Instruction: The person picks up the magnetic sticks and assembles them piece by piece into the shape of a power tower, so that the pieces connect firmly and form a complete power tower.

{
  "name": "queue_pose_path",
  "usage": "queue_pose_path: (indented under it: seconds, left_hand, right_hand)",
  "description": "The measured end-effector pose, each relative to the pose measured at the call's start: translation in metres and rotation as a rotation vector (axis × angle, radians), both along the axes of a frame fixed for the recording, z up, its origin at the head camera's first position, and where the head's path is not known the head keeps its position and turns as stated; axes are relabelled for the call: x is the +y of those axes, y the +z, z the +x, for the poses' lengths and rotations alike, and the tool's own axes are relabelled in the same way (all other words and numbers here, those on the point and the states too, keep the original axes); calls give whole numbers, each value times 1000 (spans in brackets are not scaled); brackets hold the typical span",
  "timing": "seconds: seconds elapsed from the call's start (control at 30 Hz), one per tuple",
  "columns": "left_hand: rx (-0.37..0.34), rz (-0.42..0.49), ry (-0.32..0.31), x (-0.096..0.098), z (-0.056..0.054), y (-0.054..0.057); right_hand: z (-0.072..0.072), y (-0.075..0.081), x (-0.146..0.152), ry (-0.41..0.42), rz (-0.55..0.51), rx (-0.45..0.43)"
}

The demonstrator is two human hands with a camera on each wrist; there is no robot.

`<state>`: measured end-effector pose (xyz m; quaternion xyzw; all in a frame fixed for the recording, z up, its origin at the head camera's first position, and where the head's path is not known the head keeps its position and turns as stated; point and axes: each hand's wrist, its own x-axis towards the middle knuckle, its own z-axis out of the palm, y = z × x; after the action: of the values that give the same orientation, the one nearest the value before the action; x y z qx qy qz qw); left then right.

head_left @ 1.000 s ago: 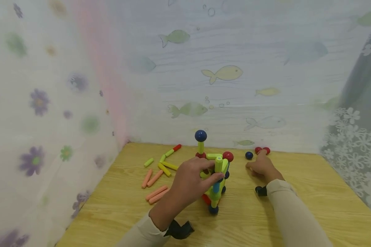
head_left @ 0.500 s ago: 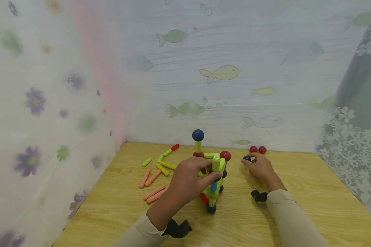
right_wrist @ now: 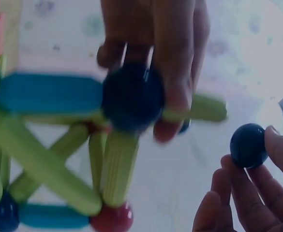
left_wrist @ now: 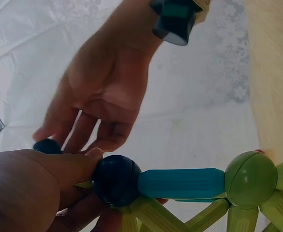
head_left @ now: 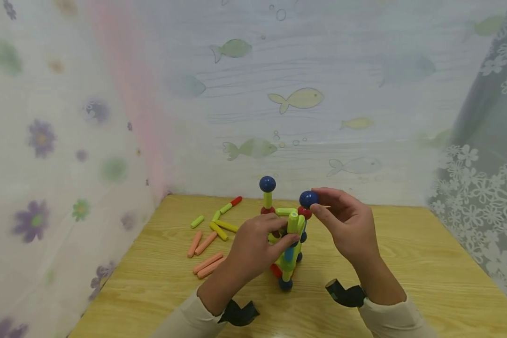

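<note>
A construction toy of balls and rods (head_left: 288, 256) stands upright on the table, with yellow-green, blue and red parts. My left hand (head_left: 253, 241) pinches its near upper corner, thumb and fingers around the dark blue ball (left_wrist: 116, 180) and the base of an upright yellow-green rod (head_left: 293, 222). To the right, my right hand (head_left: 355, 227) holds a loose dark blue ball (head_left: 308, 199) between thumb and fingertips. That ball (right_wrist: 249, 145) is off the table, apart from the free end of the yellow-green rod (right_wrist: 209, 107) in the right wrist view.
On the left lie several orange rods (head_left: 208, 264), two yellow rods (head_left: 218, 231), and yellow-green rods (head_left: 197, 221) with a red one (head_left: 236, 201). Another dark blue ball (head_left: 267, 184) tops a post on the toy. A fish-patterned curtain (head_left: 253, 147) hangs behind the table.
My right hand has gone from the red balls to the loose blue ball, taken it, and lifted it left toward the toy's top. My left hand keeps its grip.
</note>
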<state>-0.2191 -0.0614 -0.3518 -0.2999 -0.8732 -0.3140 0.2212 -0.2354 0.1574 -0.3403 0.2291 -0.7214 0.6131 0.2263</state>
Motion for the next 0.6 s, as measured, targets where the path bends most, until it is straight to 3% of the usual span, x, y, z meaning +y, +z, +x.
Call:
queue_pose_path:
  seconds: [0.1, 0.27, 0.43, 0.6]
  left_hand:
    - [7, -7, 3, 1, 0, -1]
    - [7, -11, 8, 0, 1, -1]
    - [-9, -8, 12, 0, 2, -2]
    - [2, -33, 26, 1, 2, -5]
  right_hand:
    - [10, 1, -10, 48, 12, 40]
    - [11, -2, -17, 75, 50, 71]
    - [0, -6, -8, 193, 113, 107]
    - [-18, -22, 5, 215, 262, 14]
